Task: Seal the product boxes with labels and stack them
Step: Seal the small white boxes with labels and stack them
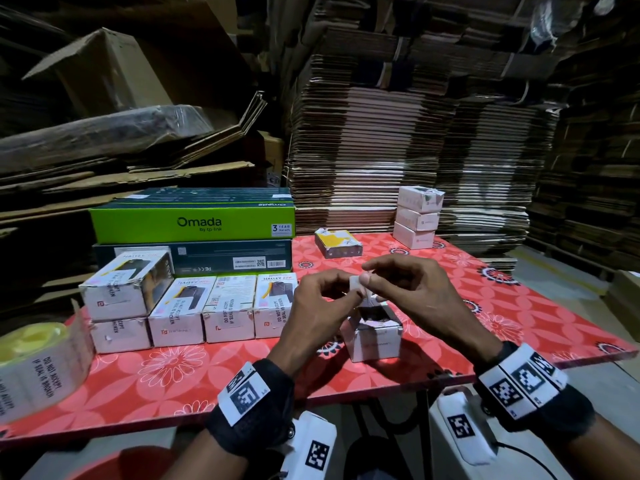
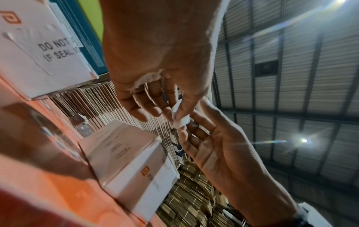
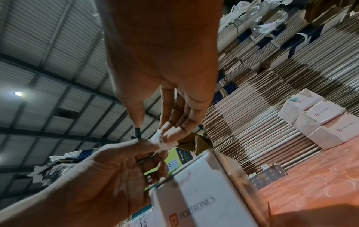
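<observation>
White label [image 1: 358, 287] pinched by both hands' fingers [image 1: 364, 279], upright above open-topped box [image 1: 375, 336]

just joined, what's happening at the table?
A person is sealing product boxes. Both hands, left hand and right hand, pinch a small white label above an upright white box on the red table. Sealed boxes sit to the left, with a label roll beside them.

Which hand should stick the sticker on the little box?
Probably the right hand. It pinches the label at the top, directly above the open box. The left hand pinches the label's lower edge and could drop to steady the box.
</observation>
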